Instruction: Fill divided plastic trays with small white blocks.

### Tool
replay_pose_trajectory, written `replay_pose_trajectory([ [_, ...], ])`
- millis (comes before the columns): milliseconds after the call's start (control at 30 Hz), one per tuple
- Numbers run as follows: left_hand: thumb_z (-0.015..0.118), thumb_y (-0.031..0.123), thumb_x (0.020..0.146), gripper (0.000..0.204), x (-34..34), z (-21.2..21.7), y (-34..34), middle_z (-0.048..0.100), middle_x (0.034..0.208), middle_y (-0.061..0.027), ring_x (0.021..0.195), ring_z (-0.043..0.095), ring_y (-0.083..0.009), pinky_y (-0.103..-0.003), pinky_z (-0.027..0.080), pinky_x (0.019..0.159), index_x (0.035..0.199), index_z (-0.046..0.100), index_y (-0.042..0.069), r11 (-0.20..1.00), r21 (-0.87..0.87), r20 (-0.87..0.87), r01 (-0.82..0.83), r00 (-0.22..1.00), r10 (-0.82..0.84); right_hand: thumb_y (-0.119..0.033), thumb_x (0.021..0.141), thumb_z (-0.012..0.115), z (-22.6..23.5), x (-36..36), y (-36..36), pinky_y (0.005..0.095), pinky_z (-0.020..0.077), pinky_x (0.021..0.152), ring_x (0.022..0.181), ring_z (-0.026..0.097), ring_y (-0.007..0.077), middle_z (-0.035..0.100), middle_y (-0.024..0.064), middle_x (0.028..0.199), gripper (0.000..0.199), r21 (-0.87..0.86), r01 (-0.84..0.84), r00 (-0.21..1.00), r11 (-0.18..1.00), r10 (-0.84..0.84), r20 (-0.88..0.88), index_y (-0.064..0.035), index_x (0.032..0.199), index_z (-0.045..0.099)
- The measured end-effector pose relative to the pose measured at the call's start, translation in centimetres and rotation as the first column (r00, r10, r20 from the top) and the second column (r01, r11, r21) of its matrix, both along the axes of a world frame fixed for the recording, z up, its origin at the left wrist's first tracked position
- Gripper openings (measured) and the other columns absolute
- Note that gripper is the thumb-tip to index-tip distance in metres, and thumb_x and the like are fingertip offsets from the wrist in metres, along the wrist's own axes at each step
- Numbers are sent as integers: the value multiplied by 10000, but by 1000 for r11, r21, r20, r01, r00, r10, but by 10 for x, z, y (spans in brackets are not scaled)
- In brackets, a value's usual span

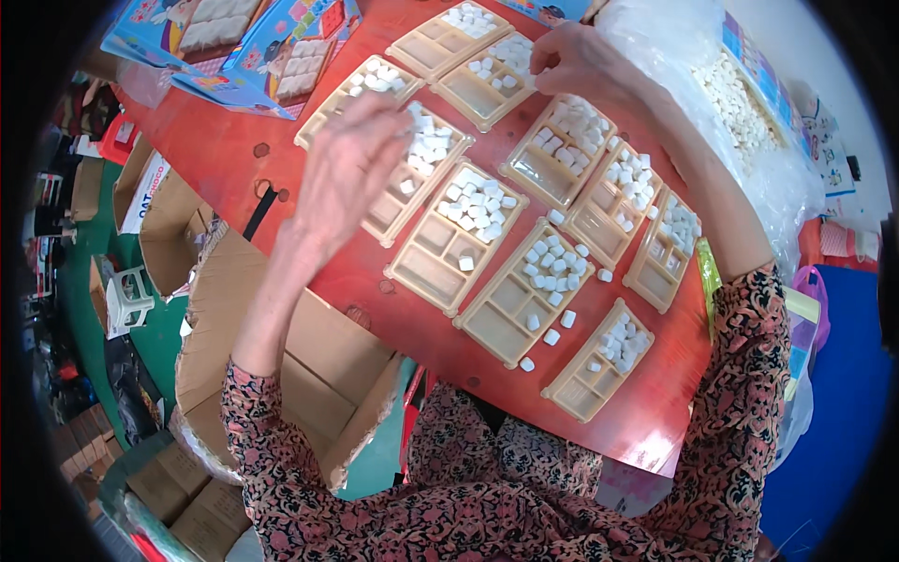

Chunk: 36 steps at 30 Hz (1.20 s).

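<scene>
Several beige divided trays [423,272] lie on a red table, each with small white marshmallows [476,208] heaped mostly in one compartment. My left hand [351,169] is raised over two trays at the left, its curled fingers blurred and partly covering the marshmallows [431,142] there. Whether it holds anything is unclear. My right hand [582,62] reaches to the far trays, fingertips pinched beside a far tray [479,98]; what is between them, if anything, is hidden. A few loose marshmallows [567,318] sit on the table beside the near trays.
Blue printed boxes [281,58] stand at the far left of the red table [281,150]. A clear plastic bag [740,103] full of marshmallows lies at the far right. Below the table's left edge are open cardboard boxes [220,337] and a white stool [128,298].
</scene>
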<state>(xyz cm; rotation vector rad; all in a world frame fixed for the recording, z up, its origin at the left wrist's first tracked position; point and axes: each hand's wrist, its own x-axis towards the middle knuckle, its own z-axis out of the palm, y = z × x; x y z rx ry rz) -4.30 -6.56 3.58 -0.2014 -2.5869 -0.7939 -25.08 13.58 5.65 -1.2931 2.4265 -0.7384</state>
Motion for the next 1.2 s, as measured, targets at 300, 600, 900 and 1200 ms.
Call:
replay_pose_trajectory([
  [300, 615, 143, 846, 409, -12, -26, -73, 517, 1276, -228, 1184, 511, -331, -365, 413, 981, 1193, 548, -62, 981, 78, 60, -177, 983, 173, -91, 663, 630, -18, 20, -116, 365, 512, 641, 675, 641, 273, 657, 138, 704, 120, -280, -233, 972, 931, 218, -83, -14, 740, 680],
  [600, 532, 256, 925, 538, -27, -46, -63, 375, 1412, -235, 1338, 324, -358, -400, 274, 1098, 1348, 384, -42, 992, -80, 75, -95, 992, 101, -99, 681, 718, -23, 9, -130, 380, 491, 640, 697, 626, 292, 652, 146, 776, 219, -153, -288, 951, 945, 264, -160, 15, 847, 630],
  [900, 526, 355, 916, 579, -33, -49, -59, 322, 1470, -161, 1382, 247, -344, -503, 196, 1117, 1380, 390, 36, 949, -313, 160, -14, 985, 67, -97, 704, 681, -16, 1, -28, 385, 484, 642, 705, 625, 294, 631, 184, 762, 190, -73, -146, 977, 987, 132, -166, 26, 837, 623],
  [1200, 566, 120, 871, 296, -59, -19, -29, 544, 1220, -163, 1197, 463, -343, -396, 394, 979, 1134, 573, -14, 969, -248, -80, 13, 996, -33, -5, 746, 629, -31, 14, -33, 365, 483, 654, 696, 621, 299, 631, 161, 739, 122, -91, -109, 963, 990, 82, -258, 47, 856, 620],
])
